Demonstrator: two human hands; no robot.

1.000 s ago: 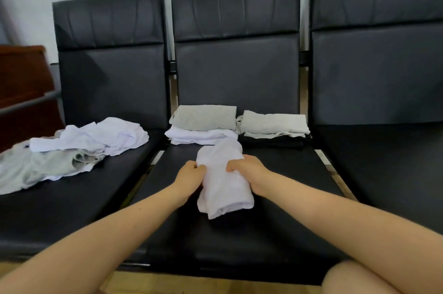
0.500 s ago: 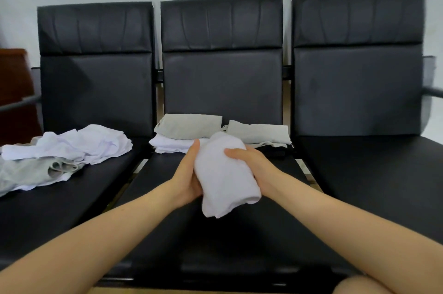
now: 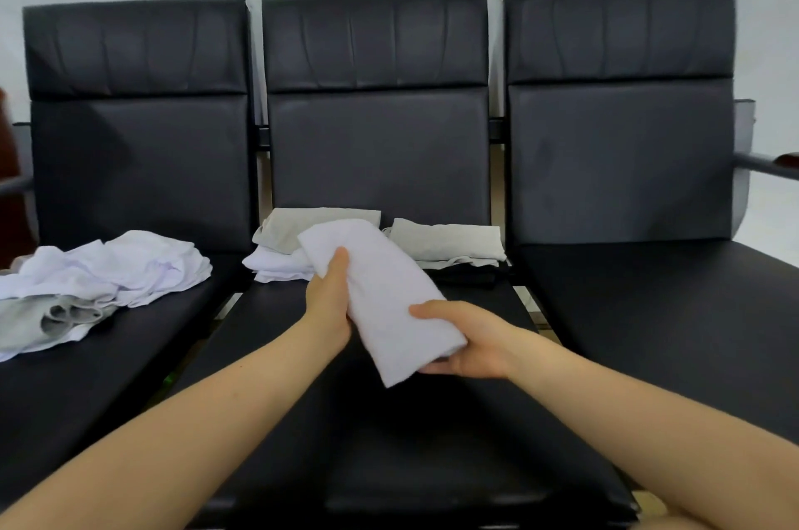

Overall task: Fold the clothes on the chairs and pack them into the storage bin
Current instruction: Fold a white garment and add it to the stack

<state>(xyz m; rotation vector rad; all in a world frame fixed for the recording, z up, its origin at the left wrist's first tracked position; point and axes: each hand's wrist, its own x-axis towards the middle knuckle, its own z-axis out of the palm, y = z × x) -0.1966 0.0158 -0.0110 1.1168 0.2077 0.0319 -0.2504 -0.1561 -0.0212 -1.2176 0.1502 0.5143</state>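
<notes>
A folded white garment (image 3: 380,291) is lifted above the middle chair seat (image 3: 389,434), slanting from upper left to lower right. My left hand (image 3: 330,300) grips its left edge, thumb on top. My right hand (image 3: 465,341) holds its lower right end, fingers curled underneath. Behind it, at the back of the middle seat, lie a grey folded piece on a white one (image 3: 281,244) and another grey folded piece (image 3: 449,242) on something dark. The storage bin is out of view.
Unfolded white and grey clothes (image 3: 95,283) are heaped on the left chair seat. The right chair seat (image 3: 657,313) holds nothing. A metal armrest (image 3: 765,164) juts out at the far right. A pale wall stands behind the chair backs.
Both hands lifted the folded white garment off the seat and turned it to a slant. My right hand slid down to its lower end. The camera view shifted a little.
</notes>
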